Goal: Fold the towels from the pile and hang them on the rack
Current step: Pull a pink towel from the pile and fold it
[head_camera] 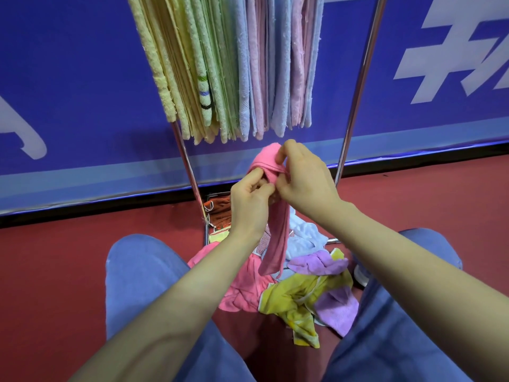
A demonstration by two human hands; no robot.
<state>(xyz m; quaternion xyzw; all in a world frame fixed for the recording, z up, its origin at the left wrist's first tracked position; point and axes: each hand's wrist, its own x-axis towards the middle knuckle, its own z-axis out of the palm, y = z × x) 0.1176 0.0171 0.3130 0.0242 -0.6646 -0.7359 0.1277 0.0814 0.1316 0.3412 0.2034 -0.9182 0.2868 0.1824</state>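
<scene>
Both hands' grip pinching a bunched pink towel [272, 216], left hand [249, 205], right hand [303, 180], crumpled pile [297, 293] beneath, terry towels [234, 64] draped on chrome rack [358, 86]

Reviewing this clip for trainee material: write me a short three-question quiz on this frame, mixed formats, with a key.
1. True or false: the left hand and the right hand both grip the pink towel, held up in front of the rack.
2. Where does the pile of unfolded towels lie? A) on the red floor, below the rack B) on a table C) over the rack's top bar
3. Fill in: the hanging towels run from yellow on the left, through green, to ___ and pink on the right.
Key: 1 true; 2 A; 3 blue.
</scene>
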